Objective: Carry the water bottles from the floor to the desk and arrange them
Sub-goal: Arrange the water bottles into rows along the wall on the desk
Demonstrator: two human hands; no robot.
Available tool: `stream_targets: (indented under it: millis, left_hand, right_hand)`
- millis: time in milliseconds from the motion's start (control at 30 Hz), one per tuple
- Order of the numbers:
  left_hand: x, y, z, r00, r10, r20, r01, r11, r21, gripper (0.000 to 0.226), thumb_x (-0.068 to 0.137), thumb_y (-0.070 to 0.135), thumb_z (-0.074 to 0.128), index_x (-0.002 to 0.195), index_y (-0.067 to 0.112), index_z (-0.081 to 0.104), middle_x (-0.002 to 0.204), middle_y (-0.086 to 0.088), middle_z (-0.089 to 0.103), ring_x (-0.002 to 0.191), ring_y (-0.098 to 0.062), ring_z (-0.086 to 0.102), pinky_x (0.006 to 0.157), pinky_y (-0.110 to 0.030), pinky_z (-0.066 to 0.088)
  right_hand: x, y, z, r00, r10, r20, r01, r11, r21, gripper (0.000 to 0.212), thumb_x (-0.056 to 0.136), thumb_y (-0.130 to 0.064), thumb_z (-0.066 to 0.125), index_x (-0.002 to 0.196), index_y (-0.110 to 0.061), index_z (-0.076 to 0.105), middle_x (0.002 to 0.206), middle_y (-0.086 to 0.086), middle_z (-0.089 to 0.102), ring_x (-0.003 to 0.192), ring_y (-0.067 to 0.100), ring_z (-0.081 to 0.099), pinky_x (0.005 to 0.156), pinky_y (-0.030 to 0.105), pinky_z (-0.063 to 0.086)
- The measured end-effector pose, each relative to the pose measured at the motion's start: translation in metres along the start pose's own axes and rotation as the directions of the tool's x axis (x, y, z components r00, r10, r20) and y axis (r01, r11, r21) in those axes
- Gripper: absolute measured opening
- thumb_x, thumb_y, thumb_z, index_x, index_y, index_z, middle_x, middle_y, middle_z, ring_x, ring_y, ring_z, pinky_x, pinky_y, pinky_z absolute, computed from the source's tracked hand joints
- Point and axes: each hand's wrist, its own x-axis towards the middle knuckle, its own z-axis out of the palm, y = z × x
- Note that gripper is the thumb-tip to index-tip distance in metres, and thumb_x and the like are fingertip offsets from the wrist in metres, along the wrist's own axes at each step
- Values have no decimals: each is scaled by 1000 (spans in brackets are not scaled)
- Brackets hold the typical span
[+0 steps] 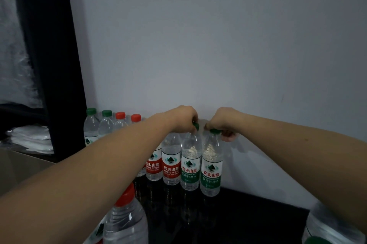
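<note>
Several water bottles stand in rows on the dark desk against the wall. My left hand grips the green cap of a green-label bottle. My right hand pinches the green cap of the rightmost green-label bottle. Both bottles stand upright on the desk, side by side. Left of them stand two red-label bottles. Behind my left forearm a back row shows two green caps and two red caps.
A large red-capped bottle rises close at the lower left. Another bottle with a green cap sits at the lower right edge. A dark upright post and folded white items lie to the left. The grey wall stands just behind the rows.
</note>
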Motion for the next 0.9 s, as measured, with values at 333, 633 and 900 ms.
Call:
stream_targets:
  millis: [333, 633, 900]
  left_hand:
    - [-57, 25, -44, 981, -128, -145, 124, 992, -35, 44, 97, 37, 53, 128, 6, 57, 125, -13, 62, 106, -27, 60, 91, -38, 51]
    - [-177, 82, -82, 960, -49, -275, 25, 996, -91, 52, 98, 40, 52, 141, 11, 47, 142, -9, 51, 117, -26, 58, 102, -37, 42]
    - [-222, 142, -74, 977, 11, -213, -39, 991, -129, 50, 94, 43, 57, 133, 12, 55, 134, -7, 59, 116, -21, 58, 95, -29, 41]
  right_hand:
    - [-79, 19, -44, 921, -251, -298, 210, 964, -162, 33, 81, -35, 67, 72, -10, 48, 73, 3, 51, 70, 24, 53, 51, 25, 36]
    - [-209, 88, -82, 832, -424, -358, 291, 883, -368, 50, 85, -27, 61, 130, -10, 49, 129, 13, 52, 115, 32, 52, 90, 36, 43]
    - [-284, 165, -104, 903, -309, -299, 197, 916, -350, 45, 88, -29, 59, 129, -11, 53, 131, 12, 54, 117, 28, 51, 92, 34, 41]
